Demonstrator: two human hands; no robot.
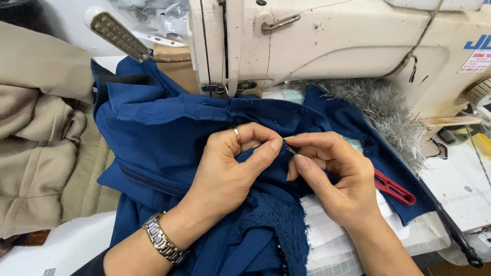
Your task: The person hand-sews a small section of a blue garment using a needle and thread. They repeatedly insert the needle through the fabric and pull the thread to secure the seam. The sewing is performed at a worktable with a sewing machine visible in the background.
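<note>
Beige cloth (36,133) lay bunched at our left on the bench. Our left hand (230,174) pinched the blue garment (163,133) taut below the sewing machine (327,46), so our right hand (332,179), closed around the red seam ripper (394,189), could reach the seam.

White-and-red label (473,62) on sewing machine (327,41) (right side, blue lettering above).

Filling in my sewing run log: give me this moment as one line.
left hand: pinches blue fabric | right hand: holds red-handled seam ripper at seam | sewing machine behind
</note>
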